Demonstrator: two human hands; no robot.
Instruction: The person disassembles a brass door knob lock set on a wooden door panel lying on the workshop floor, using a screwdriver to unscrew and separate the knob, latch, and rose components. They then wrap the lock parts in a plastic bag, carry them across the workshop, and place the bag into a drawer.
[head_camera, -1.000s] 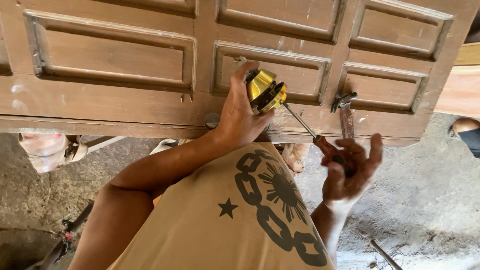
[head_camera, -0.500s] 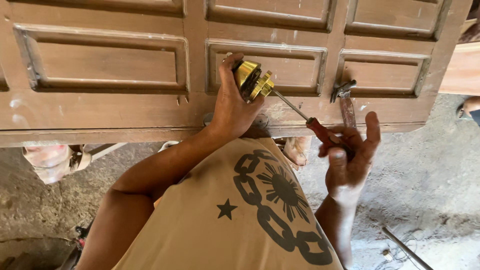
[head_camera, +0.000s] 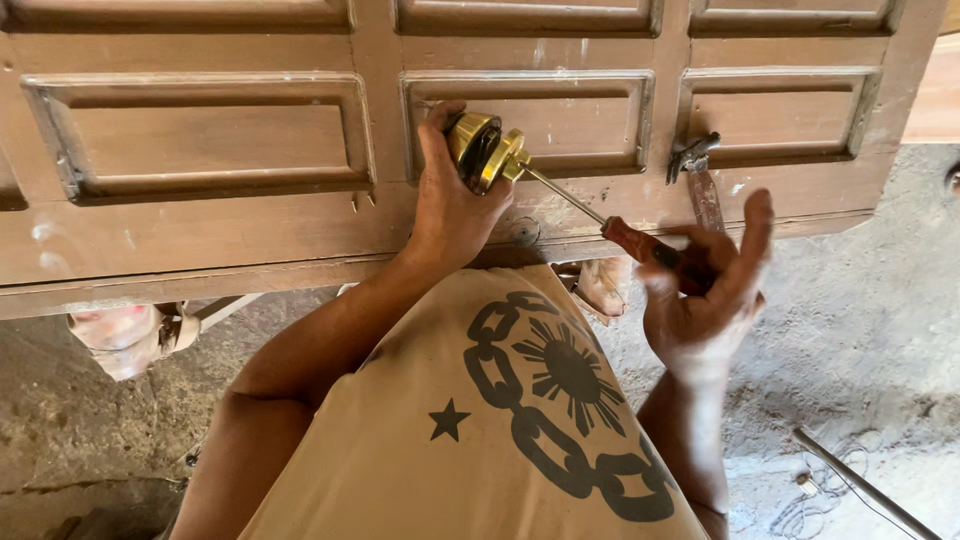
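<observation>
At door edge: left hand (head_camera: 452, 205) grips brass knob (head_camera: 483, 150) against panelled door (head_camera: 210, 140). Right hand (head_camera: 705, 280) loosely curled round red screwdriver (head_camera: 640, 240), fingers splayed; shaft tip meets knob. Metal clamp (head_camera: 695, 165) just right on door. Rod (head_camera: 865, 485) on concrete floor (head_camera: 860, 330). Shirt (head_camera: 480, 430) blocks lower view.

Brass-gold lock (head_camera: 483, 150), red-handled screwdriver (head_camera: 640, 240), brown door (head_camera: 220, 230)

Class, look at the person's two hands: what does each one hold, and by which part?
The left hand grips the brass door knob around its body, against the wooden door. The right hand holds the screwdriver by its red handle, fingers partly spread.
</observation>
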